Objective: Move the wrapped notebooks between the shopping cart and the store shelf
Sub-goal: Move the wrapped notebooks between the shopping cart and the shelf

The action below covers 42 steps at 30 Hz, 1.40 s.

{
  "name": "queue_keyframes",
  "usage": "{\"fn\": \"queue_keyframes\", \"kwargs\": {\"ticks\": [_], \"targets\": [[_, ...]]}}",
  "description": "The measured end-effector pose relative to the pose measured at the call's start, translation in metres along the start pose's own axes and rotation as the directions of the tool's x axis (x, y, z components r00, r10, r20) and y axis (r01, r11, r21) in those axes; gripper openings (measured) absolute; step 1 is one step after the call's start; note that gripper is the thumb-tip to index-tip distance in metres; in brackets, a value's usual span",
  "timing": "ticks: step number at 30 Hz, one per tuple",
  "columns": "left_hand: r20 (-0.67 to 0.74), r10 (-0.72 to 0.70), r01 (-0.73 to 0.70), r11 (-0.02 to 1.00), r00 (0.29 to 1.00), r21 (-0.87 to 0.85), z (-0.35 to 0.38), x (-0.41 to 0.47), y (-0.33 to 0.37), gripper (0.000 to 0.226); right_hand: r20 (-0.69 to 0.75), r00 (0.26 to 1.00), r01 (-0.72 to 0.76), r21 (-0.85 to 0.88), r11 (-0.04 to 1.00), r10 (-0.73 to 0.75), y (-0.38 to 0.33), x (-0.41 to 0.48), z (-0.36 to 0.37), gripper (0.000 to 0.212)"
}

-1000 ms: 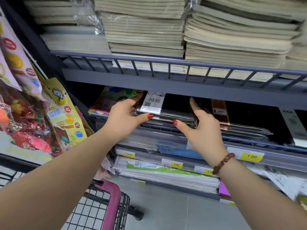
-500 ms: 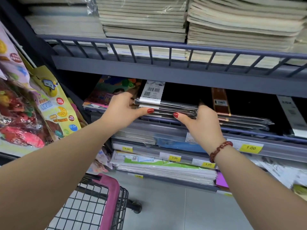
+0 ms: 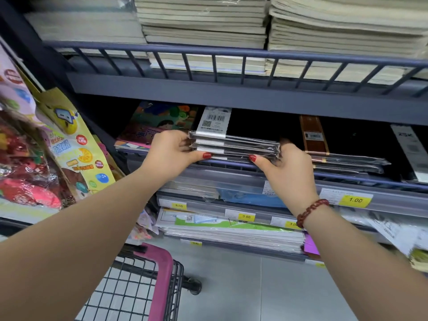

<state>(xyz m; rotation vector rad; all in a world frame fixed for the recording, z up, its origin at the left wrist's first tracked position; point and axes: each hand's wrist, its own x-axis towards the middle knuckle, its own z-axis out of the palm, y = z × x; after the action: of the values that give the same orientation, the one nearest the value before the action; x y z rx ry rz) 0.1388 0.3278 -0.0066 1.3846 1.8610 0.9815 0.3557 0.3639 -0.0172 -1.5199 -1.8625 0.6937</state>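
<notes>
Head view looks down at a store shelf (image 3: 243,98), and everything below is placed from its dark middle tier. At the front of that tier sits a stack of wrapped notebooks (image 3: 234,147), black covers in clear film, with a white barcode label (image 3: 214,121) on top. Left hand (image 3: 171,154) clasps the stack's left end, fingers round the side and thumb pressed along the lower front edge. Right hand (image 3: 287,167) clasps the right end the same way, thumb under the front edge, fingers curled over the corner. Both hands are closed on the stack, which rests at the tier's front rail. A bead bracelet (image 3: 311,212) circles the right wrist.

Left of the stack on the same tier lies a colourful book (image 3: 159,123); right of it lie more wrapped packs (image 3: 347,163) with a brown band across them. Above the tier, pale notebooks (image 3: 203,22) are piled behind a railing. Below it, price tags (image 3: 355,200) line the lower edges, over flat paper packs (image 3: 231,230). Lower left of the shelf, the cart (image 3: 143,286) shows its wire basket and pink handle. Snack bags (image 3: 74,144) hang at the far left.
</notes>
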Motion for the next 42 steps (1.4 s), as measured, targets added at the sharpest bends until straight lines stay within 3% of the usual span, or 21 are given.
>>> {"fn": "queue_keyframes", "kwargs": {"ticks": [5,11,14,16,18,25,29,33,37,39,42], "targets": [[-0.035,-0.005,0.002,0.997,0.999,-0.080,0.001,0.004,-0.004,0.023,-0.058,0.998,0.027,-0.072,0.997,-0.031,0.000,-0.002,0.004,0.047],[-0.026,-0.011,0.008,0.991,1.000,-0.133,-0.002,0.002,-0.007,0.032,0.016,0.999,0.029,0.022,0.999,-0.030,0.000,-0.005,-0.001,0.039],[-0.038,0.005,-0.016,0.960,0.999,-0.278,-0.004,-0.003,-0.012,0.032,0.009,0.996,0.089,0.016,0.996,-0.089,-0.001,-0.009,-0.003,0.042],[-0.078,0.059,-0.082,0.939,0.995,-0.333,-0.002,-0.008,-0.012,0.021,-0.012,0.996,0.094,0.023,0.995,-0.093,-0.001,-0.010,-0.002,0.038],[-0.124,0.110,-0.146,0.931,0.986,-0.335,0.001,-0.013,-0.011,0.006,-0.026,0.997,0.076,0.033,0.997,-0.075,0.000,-0.010,0.000,0.027],[-0.200,0.139,-0.192,0.941,0.970,-0.279,0.006,-0.011,-0.011,0.016,-0.067,0.997,0.049,0.078,0.996,-0.043,0.001,-0.008,0.004,0.041],[-0.240,0.120,-0.180,0.953,0.963,-0.245,0.007,-0.010,-0.011,0.003,-0.055,0.998,0.031,0.062,0.998,-0.028,-0.001,-0.009,0.004,0.040],[-0.273,0.034,-0.107,0.961,0.962,-0.257,0.009,-0.023,-0.005,0.034,-0.028,1.000,0.009,0.040,0.999,-0.008,-0.008,-0.010,-0.002,0.041],[-0.188,0.067,-0.087,0.991,0.980,-0.099,0.001,-0.045,-0.002,0.046,0.018,1.000,-0.024,0.099,0.995,0.022,-0.014,-0.025,-0.018,0.021],[-0.195,0.111,-0.101,0.993,0.974,0.060,-0.004,-0.060,0.003,0.038,0.036,0.999,-0.022,0.095,0.995,0.018,-0.012,-0.038,-0.030,0.027],[-0.167,0.207,-0.159,0.952,0.964,0.260,-0.001,-0.082,0.016,0.031,0.068,0.995,0.087,-0.129,0.988,-0.079,-0.002,-0.053,-0.056,0.036]]}}
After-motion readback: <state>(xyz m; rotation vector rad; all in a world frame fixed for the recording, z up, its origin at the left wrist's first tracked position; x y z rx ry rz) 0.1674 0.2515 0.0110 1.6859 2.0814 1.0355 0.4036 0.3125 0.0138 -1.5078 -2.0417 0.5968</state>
